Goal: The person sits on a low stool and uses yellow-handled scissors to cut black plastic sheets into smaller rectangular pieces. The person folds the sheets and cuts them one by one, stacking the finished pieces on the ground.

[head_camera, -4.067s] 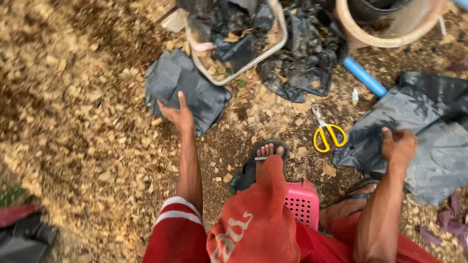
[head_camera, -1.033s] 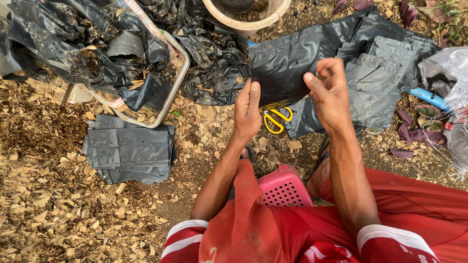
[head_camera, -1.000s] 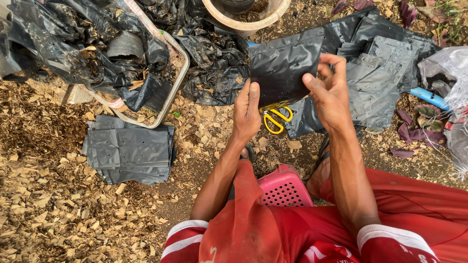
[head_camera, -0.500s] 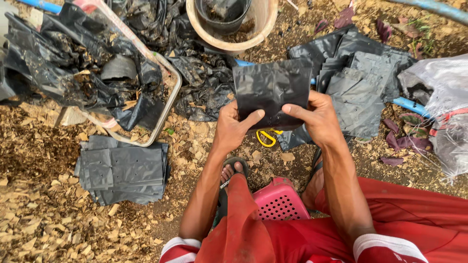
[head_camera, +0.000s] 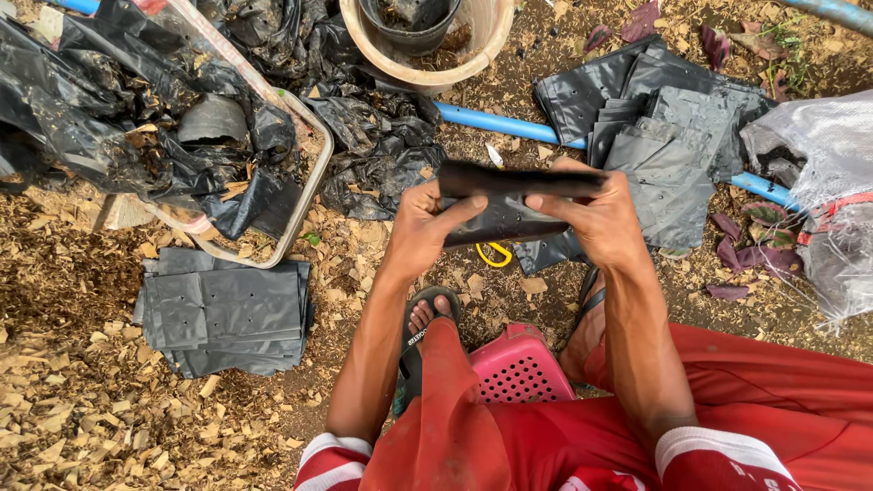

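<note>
Black plastic bag (head_camera: pixel 509 214) held up in front of me by both hands, over the leaf-strewn ground (head_camera: pixel 73 409).

Left hand (head_camera: pixel 423 227) grips its left edge, thumb across the front and fingers behind; right hand (head_camera: pixel 596 218) pinches the right edge and the folded-over top; both are closed on the bag. As I judge it, doing this well means keeping the two grips level so the fold runs straight, pressing the crease with the thumbs, and holding the sheet taut so it doesn't bunch. Yellow scissors (head_camera: pixel 496 256) lie on the ground just below the bag; a neat stack of flat bags (head_camera: pixel 223 314) sits to my left, a looser pile (head_camera: pixel 655 127) to the right over a blue pipe (head_camera: pixel 496 123).
</note>
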